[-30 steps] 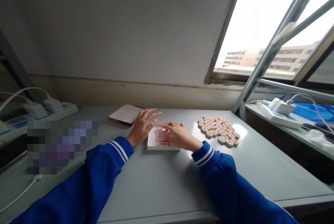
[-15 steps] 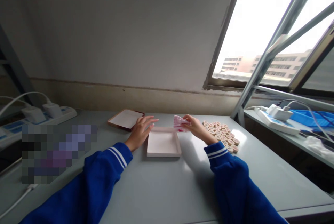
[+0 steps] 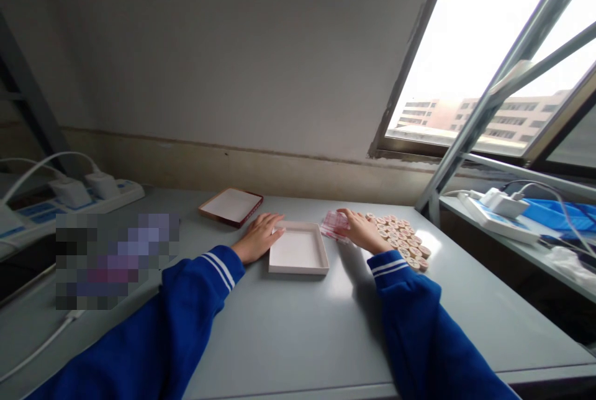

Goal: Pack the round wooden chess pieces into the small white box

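A shallow white box base point(image 3: 298, 271) sits on the grey table, its inside bare. My left hand point(image 3: 258, 237) rests at the box's left side, fingers stretched out and holding nothing. To the right of the box, my right hand point(image 3: 362, 230) has its fingers on the right edge of a folded pink-and-white sheet point(image 3: 332, 224), which lies low on the table. Part of that sheet is hidden under the fingers. Just right of this hand are several round wooden xiangqi pieces point(image 3: 404, 240), spread in one layer; my wrist and sleeve cover some of them.
Behind my left hand a dark-red-edged box lid point(image 3: 231, 206) lies with its white inside up. Power strips with plugs stand at the left point(image 3: 116, 196) and on the right-hand shelf point(image 3: 500, 220). A blurred-out patch point(image 3: 121, 260) covers something at left. A metal post point(image 3: 433, 201) rises behind the pieces.
The pink-and-white sheet has come down from upright in my right hand to nearly flat on the table. My left hand has lowered beside the box. The view has shifted slightly.
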`<state>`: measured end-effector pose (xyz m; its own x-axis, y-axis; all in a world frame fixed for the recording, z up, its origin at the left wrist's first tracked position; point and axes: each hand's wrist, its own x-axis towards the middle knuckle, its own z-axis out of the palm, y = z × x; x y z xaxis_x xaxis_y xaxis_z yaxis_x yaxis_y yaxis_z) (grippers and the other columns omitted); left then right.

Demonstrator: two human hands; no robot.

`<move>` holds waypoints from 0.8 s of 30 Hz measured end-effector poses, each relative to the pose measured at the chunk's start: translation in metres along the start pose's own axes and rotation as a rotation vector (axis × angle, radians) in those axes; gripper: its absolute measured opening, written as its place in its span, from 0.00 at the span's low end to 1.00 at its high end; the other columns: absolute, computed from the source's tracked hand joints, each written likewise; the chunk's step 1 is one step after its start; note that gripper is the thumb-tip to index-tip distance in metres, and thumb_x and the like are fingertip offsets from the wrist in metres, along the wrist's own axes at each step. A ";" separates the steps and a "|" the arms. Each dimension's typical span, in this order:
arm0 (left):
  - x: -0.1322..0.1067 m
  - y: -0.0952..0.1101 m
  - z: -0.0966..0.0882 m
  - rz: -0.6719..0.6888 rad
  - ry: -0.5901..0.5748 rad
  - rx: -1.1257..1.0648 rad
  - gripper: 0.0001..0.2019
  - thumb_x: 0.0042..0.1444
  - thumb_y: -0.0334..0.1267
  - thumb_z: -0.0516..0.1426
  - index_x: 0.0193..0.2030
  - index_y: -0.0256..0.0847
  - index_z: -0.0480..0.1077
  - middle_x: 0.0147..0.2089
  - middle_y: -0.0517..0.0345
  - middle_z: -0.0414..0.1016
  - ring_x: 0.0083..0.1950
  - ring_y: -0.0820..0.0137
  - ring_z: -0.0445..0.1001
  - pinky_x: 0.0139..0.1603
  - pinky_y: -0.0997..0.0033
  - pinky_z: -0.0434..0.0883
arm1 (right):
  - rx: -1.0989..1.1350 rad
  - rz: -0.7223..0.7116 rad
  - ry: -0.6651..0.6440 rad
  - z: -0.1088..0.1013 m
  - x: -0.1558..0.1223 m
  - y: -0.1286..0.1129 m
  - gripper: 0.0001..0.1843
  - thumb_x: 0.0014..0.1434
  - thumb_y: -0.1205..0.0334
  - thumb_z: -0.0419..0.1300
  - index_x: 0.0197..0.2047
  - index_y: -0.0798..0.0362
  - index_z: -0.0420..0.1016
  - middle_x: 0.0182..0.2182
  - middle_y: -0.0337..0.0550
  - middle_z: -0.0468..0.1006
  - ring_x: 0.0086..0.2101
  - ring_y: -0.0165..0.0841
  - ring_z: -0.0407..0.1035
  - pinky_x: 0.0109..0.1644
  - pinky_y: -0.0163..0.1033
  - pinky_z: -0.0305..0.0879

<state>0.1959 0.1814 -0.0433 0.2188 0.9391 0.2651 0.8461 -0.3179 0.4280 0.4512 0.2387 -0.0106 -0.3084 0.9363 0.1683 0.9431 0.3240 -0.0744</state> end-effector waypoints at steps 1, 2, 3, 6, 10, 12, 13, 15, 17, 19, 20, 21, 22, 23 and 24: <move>0.000 -0.001 0.000 0.017 0.005 0.001 0.22 0.57 0.44 0.44 0.56 0.38 0.57 0.58 0.50 0.60 0.60 0.63 0.53 0.59 0.59 0.54 | -0.004 0.000 0.009 0.000 0.000 0.000 0.22 0.58 0.52 0.48 0.53 0.52 0.59 0.47 0.51 0.69 0.48 0.44 0.61 0.49 0.53 0.51; 0.001 -0.001 0.000 0.032 0.008 0.001 0.21 0.57 0.43 0.44 0.56 0.38 0.58 0.58 0.50 0.61 0.60 0.64 0.54 0.59 0.60 0.54 | -0.011 -0.008 0.020 0.001 0.000 0.000 0.21 0.59 0.52 0.45 0.53 0.52 0.59 0.46 0.51 0.69 0.47 0.44 0.61 0.49 0.52 0.51; 0.001 -0.001 0.000 0.040 0.010 0.000 0.21 0.57 0.43 0.44 0.56 0.39 0.58 0.57 0.51 0.61 0.59 0.65 0.55 0.59 0.60 0.54 | -0.019 -0.018 0.033 0.002 0.000 0.000 0.21 0.61 0.52 0.43 0.53 0.52 0.60 0.46 0.50 0.70 0.47 0.43 0.62 0.48 0.52 0.51; 0.001 -0.001 0.000 0.037 0.003 0.004 0.21 0.57 0.42 0.44 0.56 0.39 0.58 0.58 0.51 0.61 0.59 0.65 0.55 0.60 0.61 0.54 | -0.049 -0.025 0.058 0.005 0.001 0.001 0.19 0.60 0.56 0.45 0.52 0.52 0.61 0.46 0.49 0.70 0.46 0.42 0.63 0.49 0.49 0.50; 0.000 0.001 -0.002 0.025 -0.022 0.009 0.22 0.57 0.42 0.43 0.57 0.38 0.56 0.58 0.51 0.60 0.60 0.66 0.54 0.61 0.62 0.52 | -0.036 0.022 0.035 0.009 0.002 0.002 0.16 0.58 0.61 0.47 0.48 0.50 0.67 0.43 0.47 0.72 0.45 0.39 0.64 0.48 0.45 0.51; 0.000 0.002 -0.003 0.016 -0.049 0.016 0.23 0.58 0.42 0.42 0.58 0.36 0.55 0.59 0.51 0.58 0.61 0.66 0.53 0.61 0.63 0.50 | -0.024 0.021 0.046 0.008 0.001 0.002 0.15 0.58 0.61 0.47 0.46 0.49 0.69 0.40 0.47 0.74 0.44 0.39 0.65 0.47 0.46 0.51; 0.000 0.003 -0.004 0.004 -0.064 0.020 0.23 0.58 0.42 0.41 0.59 0.35 0.54 0.60 0.51 0.57 0.61 0.66 0.52 0.62 0.63 0.49 | -0.021 0.016 0.059 0.007 0.001 0.001 0.15 0.58 0.61 0.47 0.45 0.49 0.70 0.39 0.47 0.75 0.43 0.40 0.65 0.47 0.47 0.51; -0.001 0.005 -0.004 -0.029 -0.090 0.020 0.25 0.58 0.42 0.41 0.60 0.33 0.51 0.62 0.50 0.54 0.63 0.65 0.49 0.62 0.63 0.47 | 0.008 0.017 0.134 0.002 0.000 -0.001 0.15 0.56 0.61 0.49 0.45 0.49 0.70 0.38 0.46 0.75 0.42 0.41 0.66 0.46 0.47 0.51; -0.001 0.006 -0.004 -0.052 -0.092 0.015 0.27 0.58 0.44 0.40 0.62 0.32 0.47 0.64 0.49 0.49 0.64 0.63 0.45 0.62 0.62 0.47 | 0.119 0.035 0.281 -0.005 0.000 -0.003 0.15 0.55 0.60 0.50 0.45 0.50 0.70 0.38 0.47 0.75 0.41 0.40 0.66 0.46 0.47 0.52; -0.002 0.007 -0.004 -0.045 -0.060 0.019 0.28 0.59 0.47 0.39 0.62 0.33 0.44 0.65 0.49 0.46 0.65 0.62 0.42 0.62 0.60 0.46 | 0.368 0.023 0.416 -0.010 0.003 -0.005 0.16 0.54 0.58 0.50 0.46 0.52 0.69 0.39 0.47 0.74 0.40 0.38 0.66 0.44 0.44 0.56; -0.002 0.008 -0.004 -0.026 -0.036 0.027 0.29 0.59 0.48 0.39 0.63 0.33 0.43 0.65 0.49 0.45 0.65 0.62 0.41 0.62 0.60 0.46 | 0.527 -0.010 0.438 -0.011 0.005 -0.007 0.18 0.54 0.57 0.51 0.46 0.54 0.68 0.39 0.47 0.74 0.39 0.37 0.66 0.43 0.42 0.58; -0.002 0.009 -0.004 0.003 -0.009 0.038 0.29 0.59 0.49 0.38 0.63 0.33 0.43 0.65 0.49 0.45 0.65 0.62 0.40 0.63 0.60 0.45 | 0.682 -0.063 0.419 -0.011 0.007 -0.010 0.19 0.53 0.56 0.52 0.47 0.56 0.66 0.39 0.47 0.73 0.38 0.36 0.66 0.41 0.40 0.60; -0.002 0.010 -0.005 0.038 0.021 0.050 0.29 0.59 0.49 0.38 0.63 0.34 0.43 0.65 0.50 0.44 0.65 0.62 0.40 0.63 0.60 0.44 | 0.809 -0.129 0.366 -0.009 0.008 -0.014 0.21 0.52 0.55 0.53 0.47 0.57 0.65 0.38 0.47 0.73 0.36 0.35 0.67 0.39 0.39 0.61; -0.002 0.011 -0.006 0.076 0.055 0.064 0.29 0.59 0.50 0.37 0.63 0.35 0.43 0.65 0.50 0.44 0.65 0.63 0.40 0.63 0.60 0.43 | 0.890 -0.199 0.298 -0.007 0.008 -0.018 0.22 0.51 0.54 0.54 0.48 0.58 0.65 0.37 0.47 0.74 0.35 0.34 0.67 0.38 0.38 0.62; -0.003 0.012 -0.007 0.111 0.092 0.077 0.29 0.59 0.50 0.37 0.63 0.35 0.42 0.65 0.50 0.44 0.65 0.63 0.40 0.63 0.60 0.42 | 0.920 -0.263 0.229 -0.005 0.007 -0.024 0.22 0.51 0.54 0.55 0.47 0.58 0.65 0.37 0.46 0.74 0.35 0.34 0.67 0.37 0.37 0.62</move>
<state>0.2026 0.1741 -0.0328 0.2703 0.8816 0.3870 0.8545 -0.4049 0.3253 0.4272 0.2372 -0.0031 -0.3714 0.8016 0.4686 0.3533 0.5887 -0.7270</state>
